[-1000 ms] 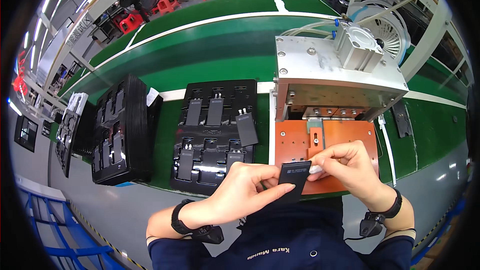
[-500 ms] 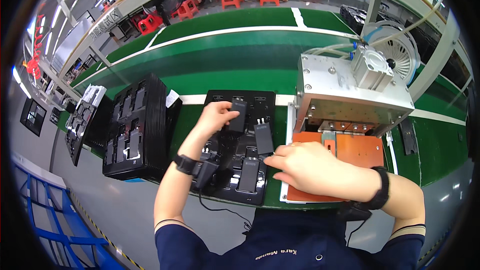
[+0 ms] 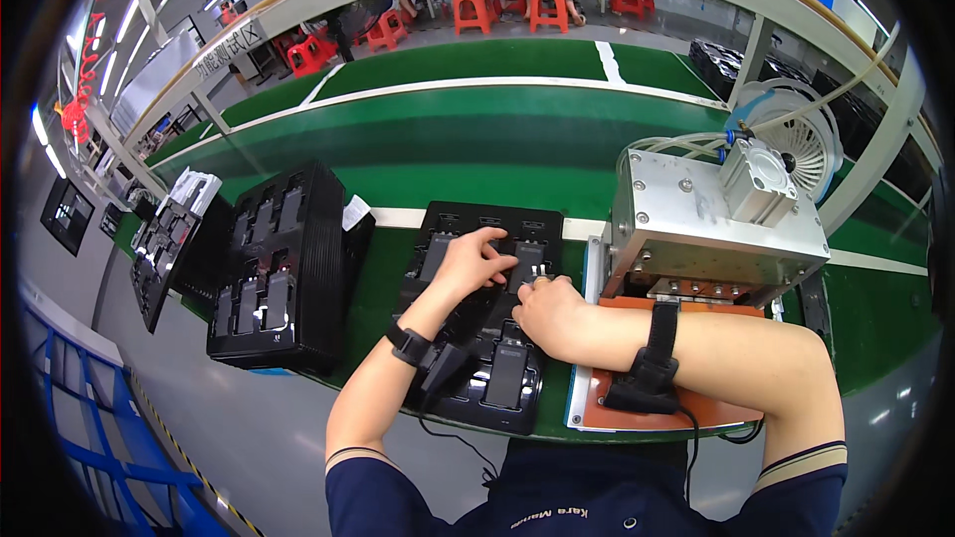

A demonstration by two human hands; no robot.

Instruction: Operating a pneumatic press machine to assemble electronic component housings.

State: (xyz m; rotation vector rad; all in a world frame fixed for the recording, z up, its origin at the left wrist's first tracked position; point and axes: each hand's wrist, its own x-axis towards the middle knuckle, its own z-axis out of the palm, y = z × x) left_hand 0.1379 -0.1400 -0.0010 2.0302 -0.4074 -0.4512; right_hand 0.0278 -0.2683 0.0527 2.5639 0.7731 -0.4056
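My left hand is over a black moulded tray, thumb and forefinger apart. Its fingertips are beside a black power adapter lying in the tray's upper right part; whether they touch it I cannot tell. My right hand closes round another power adapter, whose metal prongs point up past the fingers; the body is mostly hidden. Another black adapter lies left of my left hand, and one more adapter rests in a lower slot. Both wrists wear black straps with cabled boxes.
A metal press fixture with an orange base plate stands right of the tray. Behind it is a white fan. Stacked black trays holding adapters lean at left. A green conveyor runs behind, with red stools beyond.
My left hand no longer grips the adapter it held and has moved right over the tray. My right hand has come left and taken hold of the pronged adapter at the tray's right edge.
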